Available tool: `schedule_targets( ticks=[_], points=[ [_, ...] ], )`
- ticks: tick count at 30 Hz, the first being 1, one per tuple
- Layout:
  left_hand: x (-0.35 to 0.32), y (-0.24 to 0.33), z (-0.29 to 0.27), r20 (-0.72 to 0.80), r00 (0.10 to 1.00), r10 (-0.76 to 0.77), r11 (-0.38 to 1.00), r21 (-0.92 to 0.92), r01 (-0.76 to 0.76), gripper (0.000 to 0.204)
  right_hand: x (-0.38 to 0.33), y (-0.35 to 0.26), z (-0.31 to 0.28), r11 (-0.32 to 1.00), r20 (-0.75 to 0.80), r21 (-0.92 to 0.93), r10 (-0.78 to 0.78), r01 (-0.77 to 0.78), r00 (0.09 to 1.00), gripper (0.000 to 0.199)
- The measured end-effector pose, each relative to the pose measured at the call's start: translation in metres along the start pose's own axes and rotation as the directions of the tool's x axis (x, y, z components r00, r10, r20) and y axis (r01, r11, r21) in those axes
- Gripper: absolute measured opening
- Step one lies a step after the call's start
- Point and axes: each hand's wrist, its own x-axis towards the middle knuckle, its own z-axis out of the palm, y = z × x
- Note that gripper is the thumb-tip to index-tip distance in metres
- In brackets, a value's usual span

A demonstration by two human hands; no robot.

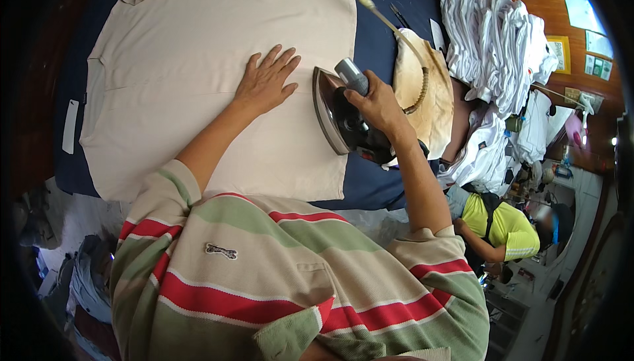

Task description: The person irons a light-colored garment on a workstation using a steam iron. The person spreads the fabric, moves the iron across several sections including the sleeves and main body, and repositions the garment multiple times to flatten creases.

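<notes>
A beige shirt (198,31) lies spread flat over a dark blue table cover (380,47). On its middle rests my left hand (267,83), palm down with the fingers spread. My right hand (378,105) is wrapped round the handle of a dark clothes iron (332,113). The handle ends in a grey cylinder above the fingers. The iron's pointed front overlaps the right side of the shirt, while its back reaches over the blue cover. I cannot tell whether the soleplate fully touches the fabric.
Right of the iron lies a stained, yellowish cloth pad (432,120), with the iron's cord (393,25) running over it. White folded garments (489,44) are piled beyond. A white strip (70,126) lies at far left. Another person in yellow (495,219) is at lower right.
</notes>
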Motion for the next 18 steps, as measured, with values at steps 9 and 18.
schedule_targets(
  ticks=[9,18],
  points=[
    [0.0,0.003,-0.006,0.115,0.992,-0.044,0.999,0.035,0.04,0.055,-0.008,-0.006,-0.006,0.994,-0.044,-0.074,0.073,-0.076,0.996,0.051],
    [0.001,0.004,-0.008,0.15,0.987,-0.059,0.997,0.061,0.05,0.056,0.009,0.025,-0.018,0.995,-0.138,0.003,0.101,-0.101,0.985,0.049]
  ],
)
